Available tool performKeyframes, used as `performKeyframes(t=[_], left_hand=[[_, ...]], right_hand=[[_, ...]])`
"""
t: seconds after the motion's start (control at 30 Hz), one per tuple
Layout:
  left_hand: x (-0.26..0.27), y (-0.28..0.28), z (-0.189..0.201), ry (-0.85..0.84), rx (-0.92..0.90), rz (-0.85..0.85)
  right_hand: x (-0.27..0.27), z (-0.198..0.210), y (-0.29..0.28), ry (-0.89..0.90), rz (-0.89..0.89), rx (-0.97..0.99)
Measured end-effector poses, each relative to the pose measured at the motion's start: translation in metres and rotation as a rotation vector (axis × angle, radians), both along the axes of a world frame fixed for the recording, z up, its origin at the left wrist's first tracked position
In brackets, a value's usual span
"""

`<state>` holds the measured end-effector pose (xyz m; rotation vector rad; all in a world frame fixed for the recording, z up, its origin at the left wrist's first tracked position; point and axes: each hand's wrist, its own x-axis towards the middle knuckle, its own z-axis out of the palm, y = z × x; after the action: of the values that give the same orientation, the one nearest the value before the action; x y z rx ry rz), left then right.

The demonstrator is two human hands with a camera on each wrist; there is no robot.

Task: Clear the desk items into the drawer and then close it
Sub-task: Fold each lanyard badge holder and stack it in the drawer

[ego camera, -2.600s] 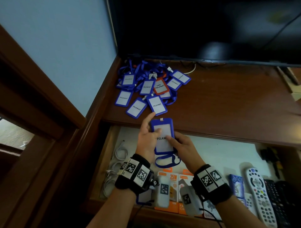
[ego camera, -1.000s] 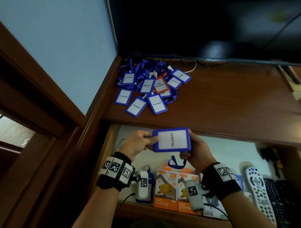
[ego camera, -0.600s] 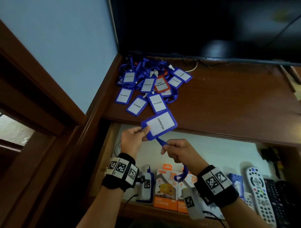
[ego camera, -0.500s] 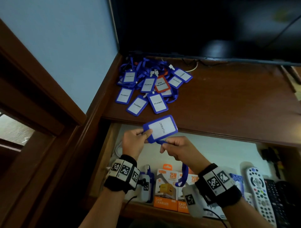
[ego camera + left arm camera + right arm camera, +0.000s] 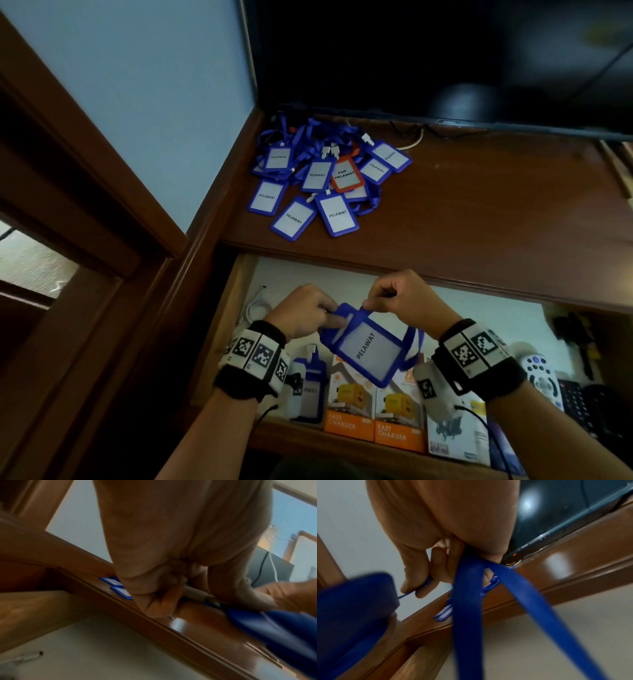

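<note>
We hold a blue plastic badge holder with a white "PELAWAT" card (image 5: 368,346) tilted in the air above the open wooden drawer (image 5: 236,308). Our left hand (image 5: 303,317) pinches its upper left edge, and our right hand (image 5: 399,296) pinches the top by the blue ribbon lanyard (image 5: 467,601), which hangs down in a loop. On the brown wooden worktop (image 5: 479,212), a pile of similar blue badge holders (image 5: 318,181) lies near the corner. Orange charger boxes (image 5: 373,418) stand in the drawer beneath our hands.

Wooden desk (image 5: 479,212) w/ pile of badge holders (image 5: 322,181) (mostly blue, lanyards apparently tangled) at back-left corner.
</note>
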<state>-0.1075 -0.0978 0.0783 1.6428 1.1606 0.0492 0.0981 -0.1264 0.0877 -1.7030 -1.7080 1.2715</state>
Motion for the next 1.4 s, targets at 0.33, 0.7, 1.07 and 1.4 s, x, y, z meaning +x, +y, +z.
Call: performKeyframes(t=[0.33, 0.7, 1.07, 1.4], left_hand=[[0.003, -0.007, -0.002, -0.346, -0.146, 0.278], [0.019, -0.010, -0.015, -0.404, -0.041, 1.025], [-0.017, -0.013, -0.045, 0.059, 0.296, 0.496], [-0.025, -0.020, -0.021, 0.099, 0.206, 0.050]], right_hand=[[-0.013, -0.036, -0.024, 0.578, -0.349, -0.168], [-0.046, -0.044, -0.019, 0.502, -0.186, -0.285], [-0.044, -0.001, -0.012, 0.126, 0.177, -0.164], [-0.024, -0.002, 0.001, 0.034, 0.084, -0.022]])
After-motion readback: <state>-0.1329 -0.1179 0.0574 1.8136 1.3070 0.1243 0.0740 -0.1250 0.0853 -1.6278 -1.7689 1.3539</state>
